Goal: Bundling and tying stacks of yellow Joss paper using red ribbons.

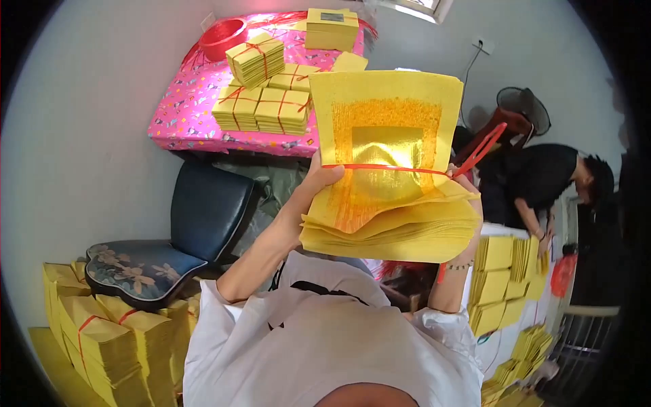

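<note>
A thick stack of yellow joss paper [390, 237] is held up in front of my chest, with an orange print and a shiny gold foil square on its top sheet. Across its middle runs a red tie string [390, 167], its loose loop sticking out past the right edge. The near sheets bulge and fan apart below the string. My left hand [321, 180] grips the left edge, thumb on top by the string. My right hand [465, 188] is closed on the right edge near the string's knot; most of its fingers are hidden.
Ahead, a table with a pink cloth [186, 122] bears tied yellow bundles [281, 108] and a red basket [224, 39]. A dark chair [207, 203] and tall paper stacks [108, 346] stand left. At right, another person [542, 180] bends over a white table with yellow stacks [495, 271].
</note>
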`<state>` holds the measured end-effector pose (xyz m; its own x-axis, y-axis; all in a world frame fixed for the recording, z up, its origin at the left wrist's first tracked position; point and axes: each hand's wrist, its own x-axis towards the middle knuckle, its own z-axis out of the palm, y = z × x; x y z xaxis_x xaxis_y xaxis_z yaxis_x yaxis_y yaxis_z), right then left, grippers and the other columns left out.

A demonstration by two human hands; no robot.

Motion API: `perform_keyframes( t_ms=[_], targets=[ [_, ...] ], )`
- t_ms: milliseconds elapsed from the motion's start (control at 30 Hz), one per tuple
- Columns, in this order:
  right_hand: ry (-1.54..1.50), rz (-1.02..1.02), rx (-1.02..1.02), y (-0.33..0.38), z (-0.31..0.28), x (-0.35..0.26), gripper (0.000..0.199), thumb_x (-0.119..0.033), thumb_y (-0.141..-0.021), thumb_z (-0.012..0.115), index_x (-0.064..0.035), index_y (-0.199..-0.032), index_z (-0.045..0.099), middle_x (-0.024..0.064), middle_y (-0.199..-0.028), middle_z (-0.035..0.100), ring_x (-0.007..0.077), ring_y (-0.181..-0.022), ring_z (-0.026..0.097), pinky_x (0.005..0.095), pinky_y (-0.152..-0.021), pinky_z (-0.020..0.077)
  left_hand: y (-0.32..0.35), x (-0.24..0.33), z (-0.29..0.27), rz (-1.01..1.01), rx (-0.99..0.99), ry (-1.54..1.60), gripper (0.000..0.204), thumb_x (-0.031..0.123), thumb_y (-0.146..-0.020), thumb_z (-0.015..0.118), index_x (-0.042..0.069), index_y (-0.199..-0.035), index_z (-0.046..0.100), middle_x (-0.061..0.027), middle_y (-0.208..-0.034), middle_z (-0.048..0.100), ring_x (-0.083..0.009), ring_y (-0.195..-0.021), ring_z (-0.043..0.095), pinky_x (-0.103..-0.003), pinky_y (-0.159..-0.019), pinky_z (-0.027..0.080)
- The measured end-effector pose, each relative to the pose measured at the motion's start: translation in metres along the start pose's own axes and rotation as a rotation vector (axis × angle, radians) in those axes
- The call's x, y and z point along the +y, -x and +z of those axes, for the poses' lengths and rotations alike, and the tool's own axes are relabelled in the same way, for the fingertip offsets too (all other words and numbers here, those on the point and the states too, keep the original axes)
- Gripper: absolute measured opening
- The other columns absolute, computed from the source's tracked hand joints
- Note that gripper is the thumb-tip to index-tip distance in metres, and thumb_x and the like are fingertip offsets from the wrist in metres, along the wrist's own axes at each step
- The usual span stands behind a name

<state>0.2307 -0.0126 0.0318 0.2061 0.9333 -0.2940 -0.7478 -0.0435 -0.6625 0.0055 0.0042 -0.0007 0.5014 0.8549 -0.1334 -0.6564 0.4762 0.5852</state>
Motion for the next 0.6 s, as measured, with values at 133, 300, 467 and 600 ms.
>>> perform_keyframes(
  t_ms=[133,300,467,600],
  targets=[
    [-0.071,0.089,-0.111,-0.104,-0.007,-0.058,0.017,-0.009,-0.092,0.043,-0.0021,-0.080,0.052,0.0044,-0.070,0.057,0.0143,-0.063,0.056,0.0237,-0.062,0.0484,-0.098,-0.005,0.015,-0.012,-0.006,0.127,0.069,0.020,-0.082,0.056,0.013,-0.139,0.017,-0.0137,-0.131,0.035,-0.0247,-0.119,0.042,-0.039,-0.098,0.040],
    [0.191,-0.078,-0.549,-0.188,-0.024,-0.112,0.016,-0.005,-0.089,0.045,0.0018,-0.099,0.054,0.0123,-0.098,0.061,0.0203,-0.086,0.062,0.0278,-0.077,0.0515,-0.192,0.007,0.049,0.156,-0.107,0.000,0.066,0.017,-0.080,0.056,0.012,-0.136,0.021,-0.0122,-0.127,0.040,-0.0240,-0.115,0.047,-0.038,-0.093,0.044],
    [0.228,-0.067,-0.611,-0.258,-0.007,-0.132,0.018,-0.008,-0.089,0.045,0.0008,-0.102,0.054,0.0118,-0.099,0.061,0.0208,-0.086,0.062,0.0288,-0.078,0.0511,-0.270,0.050,0.061,0.140,-0.065,-0.124,0.050,0.020,-0.079,0.056,0.007,-0.125,0.041,-0.0088,-0.110,0.053,-0.0180,-0.101,0.054,-0.033,-0.085,0.046],
    [0.266,-0.096,-0.679,-0.351,0.014,-0.188,0.020,-0.010,-0.090,0.046,-0.0002,-0.105,0.054,0.0112,-0.100,0.062,0.0214,-0.087,0.062,0.0297,-0.080,0.0506,-0.325,0.094,0.080,0.175,0.178,-0.307,0.030,0.021,-0.080,0.054,0.005,-0.105,0.058,-0.0040,-0.089,0.060,-0.0137,-0.086,0.059,-0.029,-0.081,0.047]
  ],
)
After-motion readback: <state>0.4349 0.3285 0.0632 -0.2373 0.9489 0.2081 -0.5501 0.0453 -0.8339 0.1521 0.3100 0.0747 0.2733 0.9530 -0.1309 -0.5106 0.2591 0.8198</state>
